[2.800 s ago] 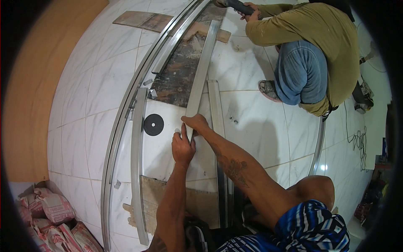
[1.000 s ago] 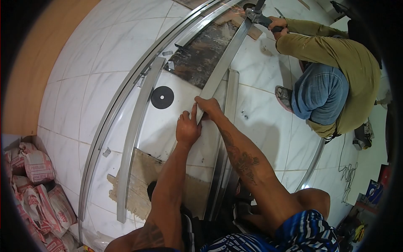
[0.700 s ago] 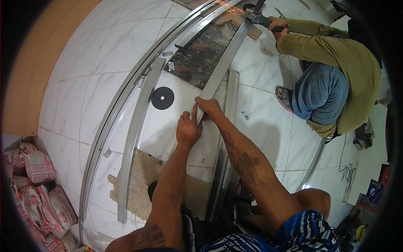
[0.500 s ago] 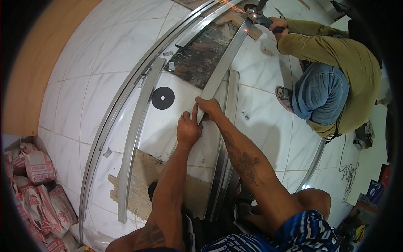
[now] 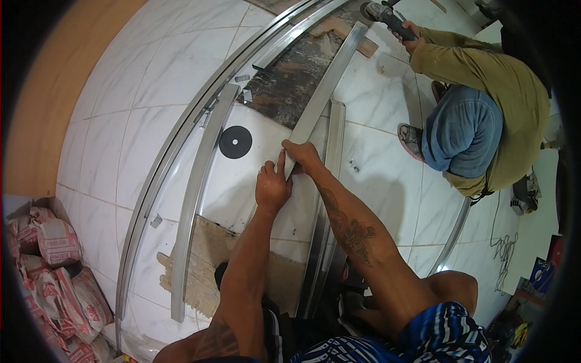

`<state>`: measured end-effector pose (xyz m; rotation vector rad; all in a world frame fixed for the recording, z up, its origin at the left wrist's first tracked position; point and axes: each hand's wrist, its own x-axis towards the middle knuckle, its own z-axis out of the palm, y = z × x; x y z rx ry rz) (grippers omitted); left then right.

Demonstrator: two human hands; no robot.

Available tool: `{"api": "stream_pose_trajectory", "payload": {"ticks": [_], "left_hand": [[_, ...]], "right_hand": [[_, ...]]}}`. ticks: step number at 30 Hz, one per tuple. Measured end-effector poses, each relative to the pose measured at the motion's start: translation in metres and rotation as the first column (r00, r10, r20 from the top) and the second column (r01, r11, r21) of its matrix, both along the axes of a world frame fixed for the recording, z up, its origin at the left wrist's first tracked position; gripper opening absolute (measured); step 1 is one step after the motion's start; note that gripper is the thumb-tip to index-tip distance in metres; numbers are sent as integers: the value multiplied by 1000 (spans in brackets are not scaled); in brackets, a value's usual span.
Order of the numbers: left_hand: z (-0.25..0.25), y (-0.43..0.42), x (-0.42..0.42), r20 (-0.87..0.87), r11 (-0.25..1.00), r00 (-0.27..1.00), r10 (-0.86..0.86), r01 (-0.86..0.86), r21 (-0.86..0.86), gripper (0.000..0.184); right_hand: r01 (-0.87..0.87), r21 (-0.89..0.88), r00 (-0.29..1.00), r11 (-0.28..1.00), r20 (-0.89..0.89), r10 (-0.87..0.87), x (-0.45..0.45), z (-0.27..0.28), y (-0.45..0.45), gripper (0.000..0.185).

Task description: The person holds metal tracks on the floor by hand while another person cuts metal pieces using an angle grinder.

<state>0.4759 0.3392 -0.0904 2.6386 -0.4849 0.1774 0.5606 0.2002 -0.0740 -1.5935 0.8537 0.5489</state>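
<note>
A long metal profile [image 5: 321,91] slants from my hands up to a dark stained board [image 5: 290,78]. My left hand [image 5: 273,186] is closed around its near end. Just above, my right hand [image 5: 302,156] grips the same profile, thumb on top. Beyond the far end, a co-worker crouching at the upper right holds an angle grinder [image 5: 393,21] in both hands, its disc apart from the profile. A black cutting disc [image 5: 235,142] lies flat on the floor left of my hands. Another straight profile [image 5: 203,199] rests beside it.
Long curved metal rails [image 5: 163,139] sweep along the left. More profiles [image 5: 331,151] lie just right of my hands. Small metal offcuts [image 5: 247,95] are scattered on the tiles. Cement bags [image 5: 57,242] are piled at lower left. A worn wooden board [image 5: 209,242] lies under my arms.
The co-worker has lifted the grinder off the profile's far end, up and to the right, and the sparks have stopped. My hands and the profile have hardly moved.
</note>
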Motion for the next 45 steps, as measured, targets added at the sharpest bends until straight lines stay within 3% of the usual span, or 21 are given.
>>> {"api": "stream_pose_trajectory", "payload": {"ticks": [13, 30, 33, 42, 45], "left_hand": [[2, -1, -1, -14, 1000, 1000, 1, -1, 10, 95], [3, -1, -1, -26, 1000, 1000, 7, -7, -2, 97], [3, -2, -1, -36, 1000, 999, 10, -10, -3, 98], [2, -1, -1, 23, 1000, 1000, -13, 13, -27, 98], [3, -1, -1, 21, 1000, 1000, -12, 13, -29, 98]], "right_hand": [[-50, -93, 998, 994, 34, 53, 5, -30, -2, 58], [-25, -70, 999, 997, -36, 22, 5, -13, 0, 58], [-24, -126, 999, 992, -26, 20, 3, -20, 1, 68], [-42, -115, 998, 992, -51, 36, 2, -11, 1, 66], [-41, -64, 999, 997, -28, 39, 2, -3, 0, 56]]}}
